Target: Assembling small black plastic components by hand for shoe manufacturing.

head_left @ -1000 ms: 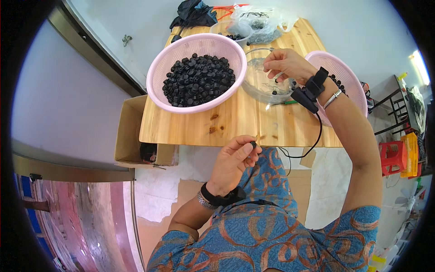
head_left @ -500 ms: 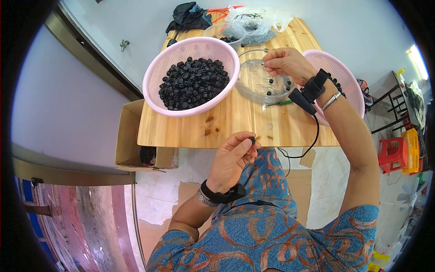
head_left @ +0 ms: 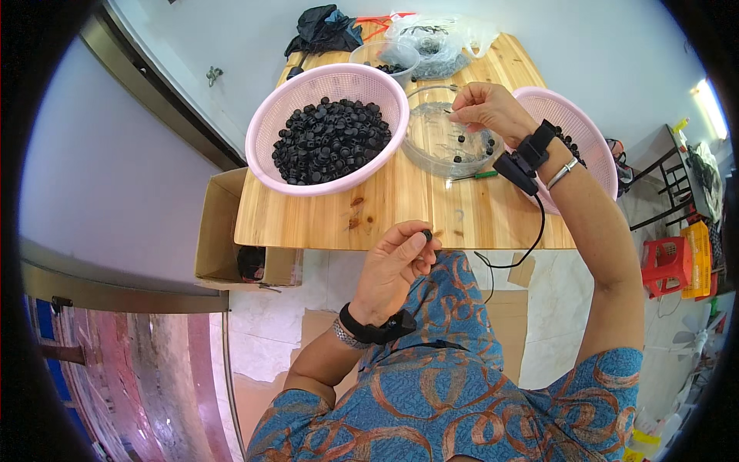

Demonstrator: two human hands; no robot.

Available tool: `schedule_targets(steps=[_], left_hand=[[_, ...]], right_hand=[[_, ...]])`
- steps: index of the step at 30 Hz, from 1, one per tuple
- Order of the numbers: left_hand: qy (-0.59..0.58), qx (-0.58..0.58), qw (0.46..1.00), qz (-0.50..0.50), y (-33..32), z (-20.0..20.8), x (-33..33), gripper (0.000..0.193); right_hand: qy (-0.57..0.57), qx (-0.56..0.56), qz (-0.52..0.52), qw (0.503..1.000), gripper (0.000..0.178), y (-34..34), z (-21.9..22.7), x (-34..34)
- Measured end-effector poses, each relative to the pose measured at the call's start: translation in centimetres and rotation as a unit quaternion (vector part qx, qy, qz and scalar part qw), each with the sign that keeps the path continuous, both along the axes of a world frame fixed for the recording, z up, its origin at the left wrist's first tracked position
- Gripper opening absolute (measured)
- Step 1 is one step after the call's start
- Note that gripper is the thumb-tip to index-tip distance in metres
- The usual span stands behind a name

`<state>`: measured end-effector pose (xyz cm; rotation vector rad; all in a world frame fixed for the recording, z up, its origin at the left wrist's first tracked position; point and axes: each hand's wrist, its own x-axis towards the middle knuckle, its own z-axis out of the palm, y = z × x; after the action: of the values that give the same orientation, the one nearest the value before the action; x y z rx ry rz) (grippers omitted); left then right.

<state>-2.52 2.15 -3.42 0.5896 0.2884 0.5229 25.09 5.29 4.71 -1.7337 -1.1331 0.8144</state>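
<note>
My left hand [head_left: 391, 266] is closed, pinching a small round black cap [head_left: 427, 234] between thumb and fingertips just off the table's front edge. Over a clear round plastic tub [head_left: 414, 155] hovers my right hand [head_left: 493, 109], its thumb and index finger pressed together. A tiny dark tip shows at those fingertips, too small to name. Several black caps [head_left: 459, 139] lie in the tub among fine, clear or silvery bits. Left of it stands a pink mesh basket [head_left: 262, 158] heaped with black caps [head_left: 331, 142].
A second pink basket [head_left: 596, 127] with black caps sits behind my right wrist. A green-handled tool [head_left: 485, 175] lies by the tub. Farther back are a clear bowl [head_left: 362, 55], a plastic bag [head_left: 443, 61] and a black bag [head_left: 323, 32]. A cardboard box [head_left: 215, 231] stands left of the table.
The whole view has shifted very slightly. Both hands keep nearly the same place and pose, and the black cap stays in my left fingers.
</note>
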Motion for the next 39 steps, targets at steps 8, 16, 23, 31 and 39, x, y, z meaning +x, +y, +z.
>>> schedule_targets(steps=[8, 16, 23, 31, 39], left_hand=[[0.008, 0.006, 1.000, 0.003, 0.1, 0.2, 0.0, 0.021], [0.007, -0.026, 0.998, 0.049, 0.1, 1.2, 0.3, 0.021], [-0.017, -0.002, 1.000, 0.020, -1.1, 1.2, 0.0, 0.025], [-0.031, 0.015, 0.999, 0.000, -2.8, 1.0, 0.1, 0.023], [-0.008, 0.038, 0.999, -0.001, -4.2, 1.4, 0.5, 0.021]], right_hand=[[0.077, 0.068, -0.025, 0.994, 0.012, -1.1, 0.7, -1.0], [0.123, 0.071, 0.116, 0.983, 0.013, -8.6, 0.2, -8.9], [0.027, 0.169, 0.120, 0.978, 0.008, -11.9, -1.2, -11.6], [-0.134, 0.237, 0.121, 0.955, 0.014, -14.1, -1.4, -11.7], [-0.231, 0.226, 0.131, 0.937, 0.014, -16.2, -0.4, -11.9]])
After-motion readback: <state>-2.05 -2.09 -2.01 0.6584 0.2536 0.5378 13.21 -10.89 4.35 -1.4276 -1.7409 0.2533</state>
